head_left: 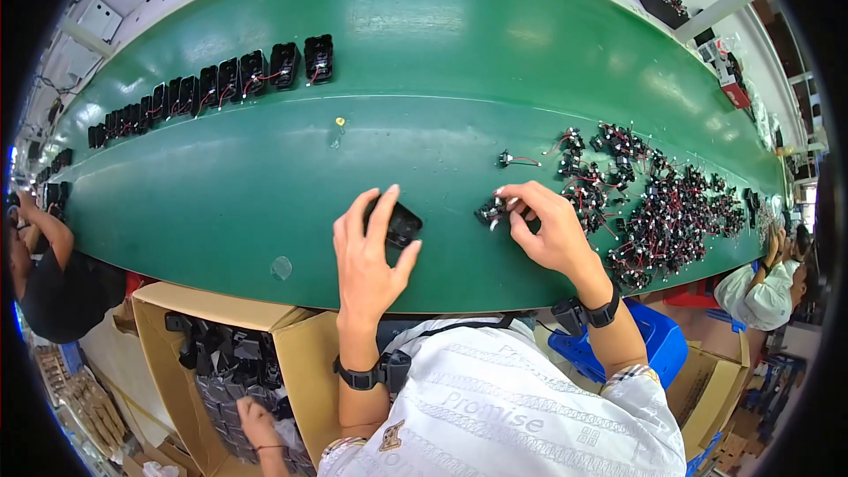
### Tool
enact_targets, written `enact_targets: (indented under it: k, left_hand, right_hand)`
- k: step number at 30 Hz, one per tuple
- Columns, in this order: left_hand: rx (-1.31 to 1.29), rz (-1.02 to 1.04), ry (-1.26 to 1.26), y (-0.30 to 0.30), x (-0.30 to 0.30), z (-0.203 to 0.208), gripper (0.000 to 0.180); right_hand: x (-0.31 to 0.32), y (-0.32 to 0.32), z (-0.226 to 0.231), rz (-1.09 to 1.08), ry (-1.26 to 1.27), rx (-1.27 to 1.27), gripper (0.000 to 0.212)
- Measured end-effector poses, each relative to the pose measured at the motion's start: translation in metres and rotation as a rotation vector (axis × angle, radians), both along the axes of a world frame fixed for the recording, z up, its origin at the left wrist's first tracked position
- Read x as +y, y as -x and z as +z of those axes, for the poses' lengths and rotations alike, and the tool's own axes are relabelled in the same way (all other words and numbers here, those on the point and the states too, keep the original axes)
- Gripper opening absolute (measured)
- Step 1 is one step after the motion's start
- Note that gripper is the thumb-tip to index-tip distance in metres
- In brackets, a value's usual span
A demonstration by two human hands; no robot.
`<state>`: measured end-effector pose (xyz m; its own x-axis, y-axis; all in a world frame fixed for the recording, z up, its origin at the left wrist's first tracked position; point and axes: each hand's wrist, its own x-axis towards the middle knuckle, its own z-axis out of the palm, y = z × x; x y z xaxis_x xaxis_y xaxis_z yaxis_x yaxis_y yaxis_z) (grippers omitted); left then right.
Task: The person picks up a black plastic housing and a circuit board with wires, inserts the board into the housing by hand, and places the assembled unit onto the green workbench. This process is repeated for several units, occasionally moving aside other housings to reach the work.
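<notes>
My left hand [369,252] lies over a hollow black plastic housing [404,228] on the green table, with fingers and thumb around its sides. To its right, my right hand [549,225] pinches a small black part with wires [488,211] close to the tabletop. The fingertips hide some of that part. Just beyond it lies a single similar part with a red wire [505,159]. A large heap of these black wired parts [667,221] spreads to the right of my right hand.
A row of black housings with red wires [228,79] stands at the far left of the green table [415,26]. An open carton of black housings [296,336] is at lower left, a co-worker's hand [258,424] over it. A blue bin [658,336] sits below right.
</notes>
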<state>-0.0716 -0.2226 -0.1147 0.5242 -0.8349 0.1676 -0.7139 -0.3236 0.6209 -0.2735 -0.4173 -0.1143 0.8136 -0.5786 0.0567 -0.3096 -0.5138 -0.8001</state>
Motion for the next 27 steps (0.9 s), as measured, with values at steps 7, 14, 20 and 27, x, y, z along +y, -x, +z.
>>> enact_targets:
  k: [7, 14, 20, 27]
  left_hand:
    - [-0.057, -0.001, 0.084, 0.000, -0.007, -0.012, 0.078]
    - [0.044, -0.030, 0.126, 0.004, -0.010, -0.015, 0.078]
    - [0.036, -0.034, 0.131, 0.005, -0.012, -0.016, 0.077]
    - [0.209, -0.059, 0.213, 0.008, -0.012, -0.005, 0.077]
  right_hand:
    - [0.002, -0.002, 0.004, -0.053, -0.016, 0.040, 0.032]
    - [-0.029, -0.012, 0.022, -0.297, -0.277, 0.120, 0.034]
    - [-0.039, -0.030, -0.014, -0.291, 0.001, 0.053, 0.022]
    - [-0.014, -0.023, 0.012, -0.208, 0.058, -0.186, 0.017]
